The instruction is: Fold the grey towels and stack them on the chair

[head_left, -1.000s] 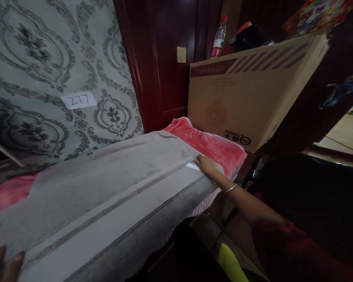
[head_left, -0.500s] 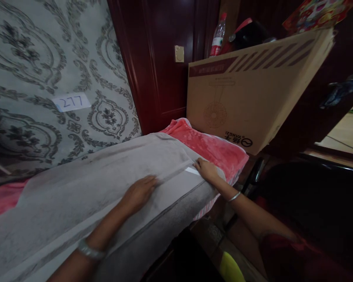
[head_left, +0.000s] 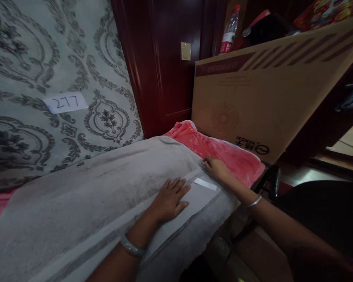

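Palm down, fingers spread, my left hand lies open on the grey cloth; flat, even pressure should suit its ridges. At its two o'clock my right hand curls on the cloth, perhaps pinching, I cannot tell; it should anchor gently. At one o'clock beyond that shows the red blanket.

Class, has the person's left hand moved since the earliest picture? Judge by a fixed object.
Yes: the left hand has moved rightward and forward over the grey cloth, nearer the standing cardboard box.
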Available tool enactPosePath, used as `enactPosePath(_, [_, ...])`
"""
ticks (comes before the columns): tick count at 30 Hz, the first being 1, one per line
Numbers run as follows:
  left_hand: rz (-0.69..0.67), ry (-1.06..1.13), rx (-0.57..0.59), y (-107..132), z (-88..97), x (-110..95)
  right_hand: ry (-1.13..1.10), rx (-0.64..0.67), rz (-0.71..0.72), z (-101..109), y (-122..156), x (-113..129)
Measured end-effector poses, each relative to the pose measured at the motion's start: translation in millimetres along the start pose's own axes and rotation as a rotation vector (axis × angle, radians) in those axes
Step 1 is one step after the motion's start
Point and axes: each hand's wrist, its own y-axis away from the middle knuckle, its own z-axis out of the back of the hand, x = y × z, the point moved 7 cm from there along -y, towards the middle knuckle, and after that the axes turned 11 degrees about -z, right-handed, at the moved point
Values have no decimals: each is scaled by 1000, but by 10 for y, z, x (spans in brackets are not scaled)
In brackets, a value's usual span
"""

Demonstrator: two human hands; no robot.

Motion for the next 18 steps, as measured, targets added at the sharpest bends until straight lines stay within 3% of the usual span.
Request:
enactPosePath(3, [0,25,-3,-7,21,-7,-144,35,6,-44,-386,250])
enactPosePath(8, [17,57,4,-2,41,-26,-234,156,-9,-347,-943,705])
enactPosePath(18, [-6,120,-41,39,39,-41,-327,240,112,-688,-1537,1139])
